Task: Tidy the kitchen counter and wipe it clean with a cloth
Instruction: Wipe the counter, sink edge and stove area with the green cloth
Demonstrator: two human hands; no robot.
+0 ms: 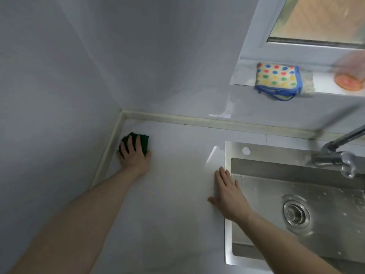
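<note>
In the far-left corner of the pale table (173, 194), the left hand (134, 155) presses its spread fingers (130, 142) on the green cloth (143, 140), unwiped surface stretching right toward the right hand (229, 192), flat, holding nothing.

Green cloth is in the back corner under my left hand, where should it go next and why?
Probably sweep the cloth right along the back edge. The left hand presses it into the corner, and open counter lies between it and the sink.
</note>
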